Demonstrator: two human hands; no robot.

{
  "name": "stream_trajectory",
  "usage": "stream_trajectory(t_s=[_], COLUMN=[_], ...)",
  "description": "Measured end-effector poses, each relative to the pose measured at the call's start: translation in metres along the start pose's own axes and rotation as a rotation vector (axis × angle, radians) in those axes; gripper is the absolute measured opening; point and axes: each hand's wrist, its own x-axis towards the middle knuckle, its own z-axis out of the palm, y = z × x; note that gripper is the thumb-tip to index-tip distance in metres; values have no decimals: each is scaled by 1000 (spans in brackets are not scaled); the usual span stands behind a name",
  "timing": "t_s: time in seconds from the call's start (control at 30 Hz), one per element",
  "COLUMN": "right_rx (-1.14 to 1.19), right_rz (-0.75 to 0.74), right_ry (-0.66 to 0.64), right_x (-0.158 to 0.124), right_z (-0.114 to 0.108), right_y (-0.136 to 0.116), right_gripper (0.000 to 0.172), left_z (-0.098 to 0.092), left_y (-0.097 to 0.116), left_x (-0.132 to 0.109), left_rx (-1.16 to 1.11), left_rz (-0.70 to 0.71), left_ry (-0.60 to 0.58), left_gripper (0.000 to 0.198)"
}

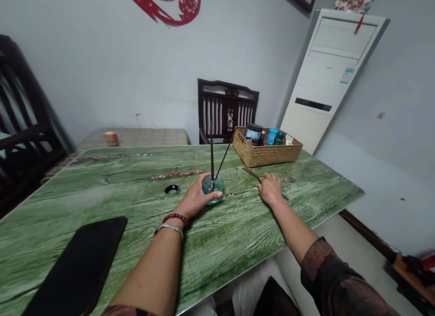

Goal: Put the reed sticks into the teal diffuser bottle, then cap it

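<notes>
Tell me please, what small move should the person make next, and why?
Probably the right hand should close on the loose dark chopstick and lift it. It lies flat on the green table under that hand, while the left hand steadies the glass, which already holds two chopsticks.

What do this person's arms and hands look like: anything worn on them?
The left hand and right hand are ungloved. The left wrist wears a dark red beaded bracelet and a silver bangle. The right arm has a dark, rust-patterned sleeve.
</notes>
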Motion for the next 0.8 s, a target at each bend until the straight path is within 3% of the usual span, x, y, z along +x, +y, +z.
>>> stream_trajectory(t_s=[0.13, 0.33, 0.57, 0.7, 0.8], right_rx=[-4, 54, -22, 56, 281], right_rz=[4, -4, 13, 15, 50], right_ry=[-14, 79, 11, 83, 238], right_x=[1, 1, 0, 1, 5], right_z=[-2, -4, -4, -12, -28], right_y=[0, 3, -1, -4, -7], right_gripper=[30, 26, 22, 23, 20], left_z=[0, 1, 1, 2, 1], left_y=[-2, -2, -4, -6, -3], left_x=[1, 1, 1, 2, 1], left_rx=[16, 18, -9, -14, -28], left_rz=[11, 6, 7, 14, 18], left_ry=[-10, -19, -13, -4, 7], left_gripper=[83, 85, 82, 80, 80])
